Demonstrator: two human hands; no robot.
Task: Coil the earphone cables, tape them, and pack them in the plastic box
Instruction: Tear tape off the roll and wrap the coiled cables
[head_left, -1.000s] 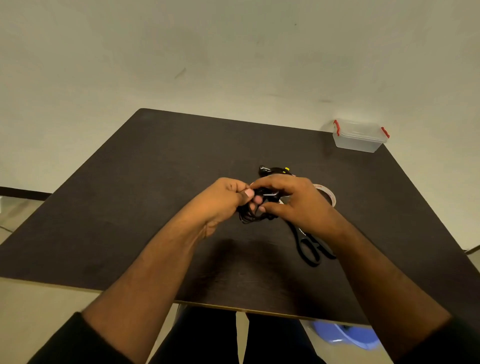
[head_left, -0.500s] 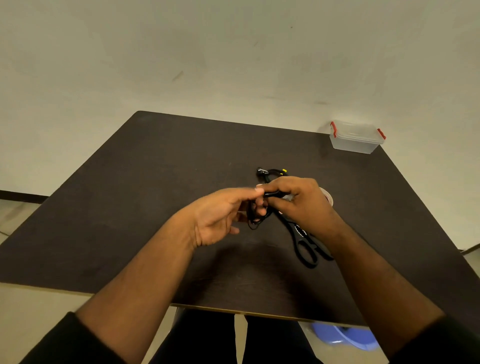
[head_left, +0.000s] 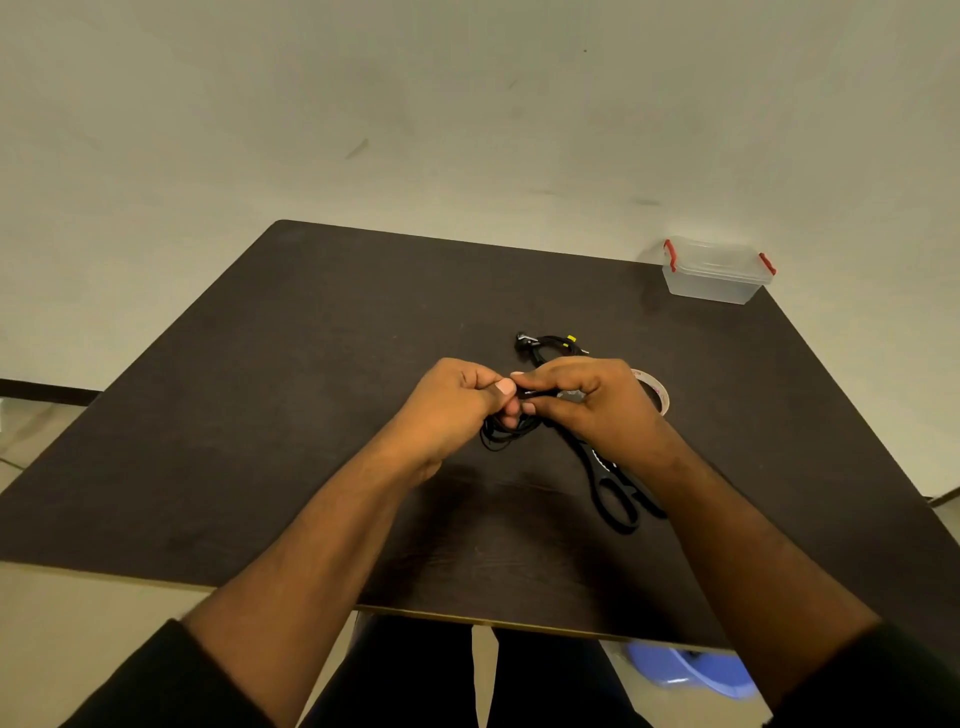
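Both my hands meet over the middle of the dark table (head_left: 260, 415). My left hand (head_left: 452, 410) and my right hand (head_left: 587, 405) both pinch a black earphone cable (head_left: 501, 439), whose coiled loops hang below my fingers. A second black earphone bundle (head_left: 545, 345) with a yellow tag lies just beyond my hands. A roll of clear tape (head_left: 657, 389) sits partly hidden behind my right hand. The clear plastic box (head_left: 714, 273) with red clips stands shut at the table's far right corner.
Black scissors (head_left: 615, 493) lie on the table under my right wrist, handles toward me. A blue object (head_left: 691, 670) sits on the floor below the table's near edge. A plain wall rises behind the table.
My left hand, half open half a second ago, has curled its fingers back onto the cable beside my right hand. The coil stays between both hands.
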